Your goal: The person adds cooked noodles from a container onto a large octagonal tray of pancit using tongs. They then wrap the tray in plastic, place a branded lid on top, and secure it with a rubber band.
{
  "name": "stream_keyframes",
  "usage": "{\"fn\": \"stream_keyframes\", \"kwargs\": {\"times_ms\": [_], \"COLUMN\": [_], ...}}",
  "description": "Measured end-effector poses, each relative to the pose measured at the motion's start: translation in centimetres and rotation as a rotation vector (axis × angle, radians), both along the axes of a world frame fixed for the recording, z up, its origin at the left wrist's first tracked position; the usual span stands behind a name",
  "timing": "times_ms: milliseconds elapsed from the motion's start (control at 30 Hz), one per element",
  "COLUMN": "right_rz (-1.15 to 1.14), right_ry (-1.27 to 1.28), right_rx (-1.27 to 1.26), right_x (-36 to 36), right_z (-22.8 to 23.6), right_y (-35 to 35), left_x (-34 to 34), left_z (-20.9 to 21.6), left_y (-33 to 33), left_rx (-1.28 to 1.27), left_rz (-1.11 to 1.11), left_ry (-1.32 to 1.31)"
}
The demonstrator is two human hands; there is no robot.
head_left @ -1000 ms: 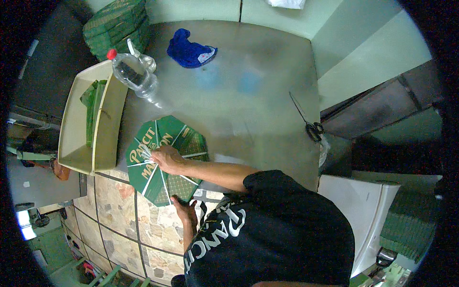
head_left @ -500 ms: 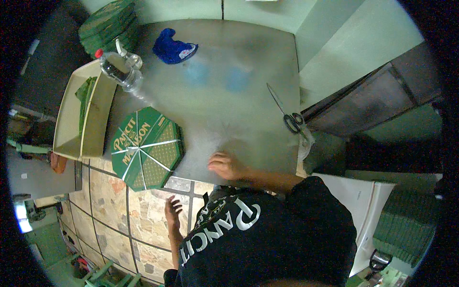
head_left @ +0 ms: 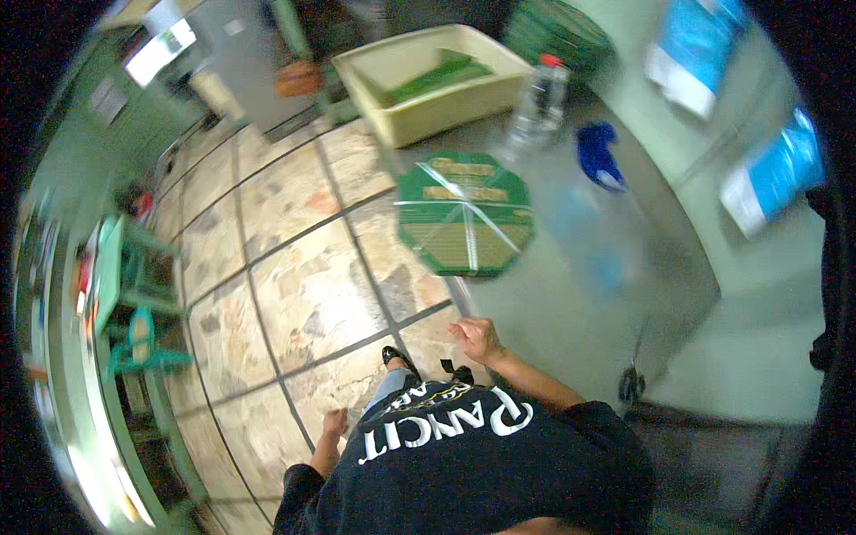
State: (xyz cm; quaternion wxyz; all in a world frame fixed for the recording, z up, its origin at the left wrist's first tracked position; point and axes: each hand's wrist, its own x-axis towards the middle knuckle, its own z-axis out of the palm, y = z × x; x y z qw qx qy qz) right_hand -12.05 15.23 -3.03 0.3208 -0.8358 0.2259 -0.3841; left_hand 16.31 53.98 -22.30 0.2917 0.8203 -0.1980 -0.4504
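Note:
My right hand (head_left: 477, 341) hovers by the near edge of the grey table (head_left: 557, 308), its fingers curled in and nothing seen in them. Beyond it lies a green octagonal box (head_left: 437, 234), tied crosswise with pale string, near the table's left edge and apart from the hand. My left hand (head_left: 334, 423) hangs low over the tiled floor at my left side, small and closed like a fist, with nothing seen in it. Neither hand touches the box.
A cream tub (head_left: 406, 120) with green leaf pieces stands beyond the box. Near it are a clear red-capped bottle (head_left: 539, 102), a blue cloth item (head_left: 599, 156) and stacked green boxes (head_left: 557, 40). Scissors (head_left: 631, 385) lie at right. A teal chair (head_left: 143, 343) stands left.
My view has swung left, bringing more floor and a chair into sight. My left hand has closed from spread fingers and dropped lower. The right hand has left the tabletop for its edge.

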Motion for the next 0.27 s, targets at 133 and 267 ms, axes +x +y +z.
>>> {"fn": "stream_keyframes", "kwargs": {"times_ms": [133,267], "right_rz": [0.223,0.468], "right_ry": [-0.003,-0.173], "right_rx": [-0.094,-0.008], "right_x": [10.5,23.5], "right_z": [3.3,7.6], "right_y": [-1.1,3.2], "left_x": [-2.0,-2.0], "left_z": [0.5,-0.1], "left_y": [-1.2,3.3], "left_rx": [-0.168,0.19], "left_rz": [-0.113,0.113], "left_ry": [-0.208,-0.128]}}
